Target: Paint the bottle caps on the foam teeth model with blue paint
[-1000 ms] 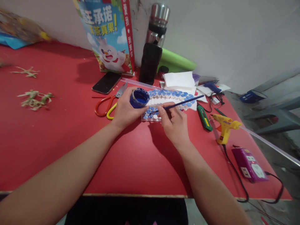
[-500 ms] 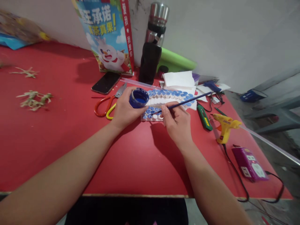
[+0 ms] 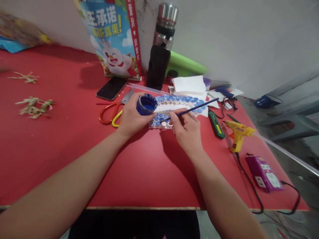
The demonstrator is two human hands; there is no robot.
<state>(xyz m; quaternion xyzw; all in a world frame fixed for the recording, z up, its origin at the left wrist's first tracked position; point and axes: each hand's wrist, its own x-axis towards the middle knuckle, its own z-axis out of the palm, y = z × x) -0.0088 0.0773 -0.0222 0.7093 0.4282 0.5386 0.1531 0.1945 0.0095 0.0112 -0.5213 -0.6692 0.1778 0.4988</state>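
My left hand (image 3: 132, 114) is wrapped round an open jar of blue paint (image 3: 147, 104), tilted so its inside shows. In my right hand (image 3: 186, 129) a thin blue paintbrush (image 3: 199, 106) is pinched, its tip down at the small round pieces (image 3: 158, 119) on the near side of a white craft piece (image 3: 164, 108). Most of those round tops are blue; a few by the brush tip are white. A curved row of blue-topped pieces (image 3: 183, 99) runs along the far side. My right fingers hide part of the near row.
Scissors (image 3: 109, 113) and a phone (image 3: 112, 88) lie left of the jar. On the right are a green cutter (image 3: 216, 124), a yellow glue gun (image 3: 238, 134) and a purple power strip (image 3: 265, 174) with cords. Behind stand a printed bag (image 3: 117, 43) and a steel flask (image 3: 165, 26).
My right hand has shifted slightly right, and the brush handle has swung a little. The left hand keeps the jar in nearly the same place.
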